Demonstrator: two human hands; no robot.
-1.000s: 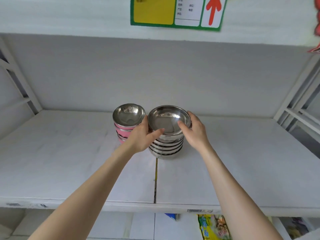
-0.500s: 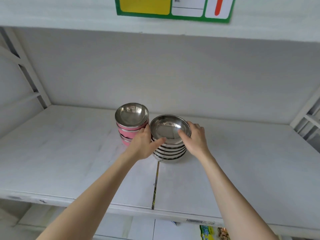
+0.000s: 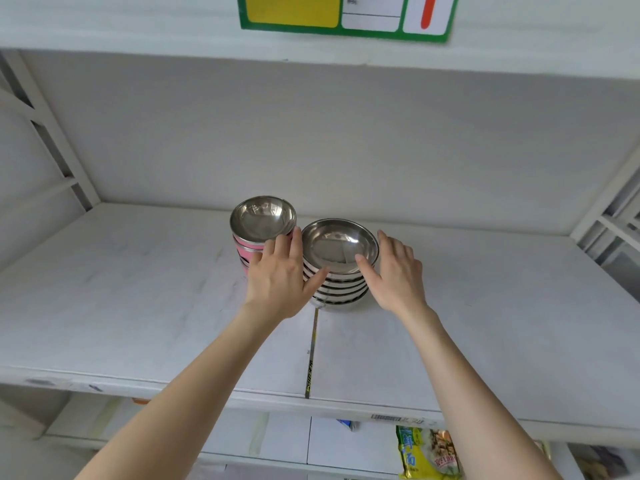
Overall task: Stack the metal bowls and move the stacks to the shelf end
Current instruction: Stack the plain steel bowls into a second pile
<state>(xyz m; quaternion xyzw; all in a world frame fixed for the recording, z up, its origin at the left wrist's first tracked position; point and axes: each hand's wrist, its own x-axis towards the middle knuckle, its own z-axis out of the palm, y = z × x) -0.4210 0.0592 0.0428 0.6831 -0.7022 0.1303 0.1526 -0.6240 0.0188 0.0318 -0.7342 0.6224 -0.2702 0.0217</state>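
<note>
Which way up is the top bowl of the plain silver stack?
Upright, mouth up: the top bowl shows its shiny, empty inside, nested on the stack.

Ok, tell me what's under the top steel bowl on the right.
More steel bowls nested beneath it, standing on the white shelf. The left hand hides their left edges.

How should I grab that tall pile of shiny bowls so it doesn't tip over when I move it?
Hold the silver bowl stack low, around its bottom bowl, with one hand coming in from each side. The bowls are only nested, so pulling the top rim would probably lift just one. Slip in carefully on the left, because the pink bowl stack stands close there.
</note>
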